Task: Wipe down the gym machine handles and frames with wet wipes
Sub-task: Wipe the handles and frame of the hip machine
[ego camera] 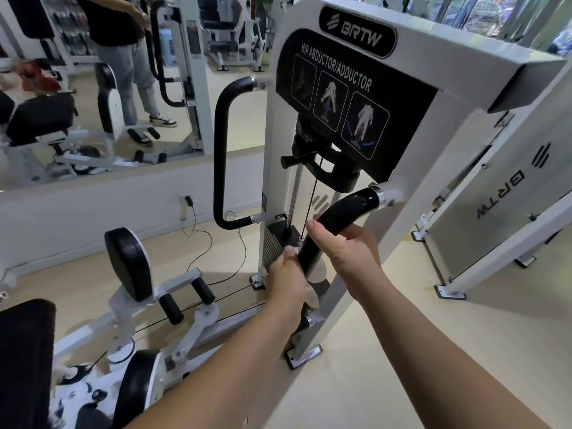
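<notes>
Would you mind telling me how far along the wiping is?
Done: the near handle's upper bend looks wet and glossy. In hand: the left hand presses a wipe on its lower stretch; the right hand steadies it. Left: the far handle looks matte.

We see the near handle (337, 221): black rubbery cover, glossy and wet-looking near its top, with a shiny metal collar (381, 198). Far handle (220, 156) same black cover but matt. Frame (402, 66) is white painted metal, smooth, slightly satin. Label panel (349, 109) is black, matt, printed. Guide rods (295, 193) polished metal. Wipe (311, 294) is thin, pale, cloth-like, crumpled. Pads (128, 264) are black textured vinyl. Floor (402, 351) is smooth, beige, low sheen. Mirror (93, 88) is glossy.
</notes>
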{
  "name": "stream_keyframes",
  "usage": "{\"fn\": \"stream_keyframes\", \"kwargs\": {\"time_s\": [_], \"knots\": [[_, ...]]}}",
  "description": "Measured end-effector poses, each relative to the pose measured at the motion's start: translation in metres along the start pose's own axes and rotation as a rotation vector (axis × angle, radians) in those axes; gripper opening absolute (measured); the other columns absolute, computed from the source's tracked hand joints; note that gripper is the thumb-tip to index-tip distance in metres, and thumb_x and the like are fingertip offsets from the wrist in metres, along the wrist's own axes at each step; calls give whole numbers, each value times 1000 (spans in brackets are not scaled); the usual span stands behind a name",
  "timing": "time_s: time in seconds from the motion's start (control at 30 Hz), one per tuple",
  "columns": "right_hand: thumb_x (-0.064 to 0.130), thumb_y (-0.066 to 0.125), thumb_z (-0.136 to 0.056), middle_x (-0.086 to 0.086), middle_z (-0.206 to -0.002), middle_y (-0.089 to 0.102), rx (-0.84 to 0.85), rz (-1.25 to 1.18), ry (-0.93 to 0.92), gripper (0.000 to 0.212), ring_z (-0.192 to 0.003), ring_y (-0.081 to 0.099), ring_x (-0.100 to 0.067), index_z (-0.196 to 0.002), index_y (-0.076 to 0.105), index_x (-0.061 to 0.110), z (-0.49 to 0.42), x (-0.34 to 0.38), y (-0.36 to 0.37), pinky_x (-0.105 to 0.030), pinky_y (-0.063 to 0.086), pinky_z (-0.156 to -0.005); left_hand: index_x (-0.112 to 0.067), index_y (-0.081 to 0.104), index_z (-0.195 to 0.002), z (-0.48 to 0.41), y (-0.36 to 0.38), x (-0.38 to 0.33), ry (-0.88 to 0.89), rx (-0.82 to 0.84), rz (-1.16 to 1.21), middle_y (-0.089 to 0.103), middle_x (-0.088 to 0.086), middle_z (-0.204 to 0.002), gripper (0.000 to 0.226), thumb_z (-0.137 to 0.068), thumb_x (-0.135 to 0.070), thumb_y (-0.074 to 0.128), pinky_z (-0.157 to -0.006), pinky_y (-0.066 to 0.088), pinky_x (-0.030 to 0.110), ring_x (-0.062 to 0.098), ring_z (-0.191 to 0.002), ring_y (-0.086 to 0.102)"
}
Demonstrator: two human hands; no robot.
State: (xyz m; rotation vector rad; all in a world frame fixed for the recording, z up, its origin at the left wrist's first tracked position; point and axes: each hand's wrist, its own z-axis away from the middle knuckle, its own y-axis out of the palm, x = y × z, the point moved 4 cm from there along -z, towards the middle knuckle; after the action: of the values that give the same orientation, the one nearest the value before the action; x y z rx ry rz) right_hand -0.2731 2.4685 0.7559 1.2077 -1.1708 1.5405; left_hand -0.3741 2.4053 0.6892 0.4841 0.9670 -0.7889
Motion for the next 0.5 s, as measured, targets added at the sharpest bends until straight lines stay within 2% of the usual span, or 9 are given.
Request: {"fn": "stream_keyframes", "kwargs": {"time_s": [0.07, 0.17, 0.27, 0.3, 0.37, 0.4, 0.43, 0.47, 0.5], "knots": [[45, 89, -77, -2, -90, 79, 11, -21, 20, 30, -87, 75, -15, -91, 81, 20, 3, 4, 2, -30, 57, -75, -34, 66, -98, 6, 4, -23, 143, 26, 8, 71, -1, -102, 38, -104, -54, 34, -87, 52, 37, 20, -97, 65], [41, 88, -78, 5, -90, 80, 38, -77, 57, 31, -87, 75, -6, -98, 80, 18, 10, 7, 2, -23, 51, -78, -44, 68, -109, 11, 4, -23, 273, 86, -15, 73, -9, -110, 45, -99, -64, 29, -96, 53, 41, 18, -108, 68], [53, 83, -73, 12, -101, 79, 53, -88, 57, 45, -98, 71, -3, -107, 77, 25, 19, 2, -1, -24, 50, -82, -31, 66, -116, 4, -7, 20, 160, 30, -119, 71, -3, -102, 46, -107, -56, 28, -85, 46, 33, 19, -100, 66], [60, 77, -72, 15, -106, 78, 61, -98, 49, 51, -102, 70, -1, -111, 75, 27, 23, -3, -2, -24, 49, -84, -35, 63, -118, 3, -11, 33, 98, 2, -145, 69, 0, -103, 43, -107, -56, 27, -83, 45, 31, 20, -95, 64], [77, 62, -74, 16, -116, 74, 33, -145, 80, 66, -112, 65, -2, -119, 71, 29, 31, -18, -5, -29, 48, -93, -42, 60, -130, 6, -13, 38, 81, -17, -140, 67, 4, -117, 50, -102, -62, 24, -90, 51, 34, 24, -100, 64], [84, 52, -77, 14, -120, 74, -8, -197, 120, 75, -117, 64, -5, -121, 71, 27, 33, -26, -8, -33, 46, -99, -42, 60, -131, 9, -10, 29, 119, -1, -110, 68, -2, -118, 50, -102, -61, 24, -94, 52, 33, 21, -105, 65], [86, 42, -83, 9, -121, 74, -53, -264, 181, 79, -119, 64, -10, -121, 72, 23, 34, -34, -10, -37, 45, -103, -43, 61, -131, 15, -7, 13, 197, 17, -96, 68, -15, -112, 46, -106, -56, 24, -93, 50, 26, 8, -107, 64], [83, 35, -90, 4, -120, 75, -94, -319, 247, 80, -119, 65, -15, -120, 73, 19, 33, -41, -11, -41, 45, -106, -47, 60, -127, 24, -3, -4, 289, 49, -90, 65, -31, -103, 40, -109, -50, 24, -87, 46, 13, -9, -102, 60], [78, 31, -96, 0, -117, 76, -130, -342, 296, 78, -118, 66, -19, -118, 74, 15, 33, -47, -12, -45, 46, -107, -49, 58, -123, 33, 3, -21, 365, 85, -80, 62, -37, -96, 36, -111, -46, 24, -80, 41, 5, -16, -97, 57]]}}
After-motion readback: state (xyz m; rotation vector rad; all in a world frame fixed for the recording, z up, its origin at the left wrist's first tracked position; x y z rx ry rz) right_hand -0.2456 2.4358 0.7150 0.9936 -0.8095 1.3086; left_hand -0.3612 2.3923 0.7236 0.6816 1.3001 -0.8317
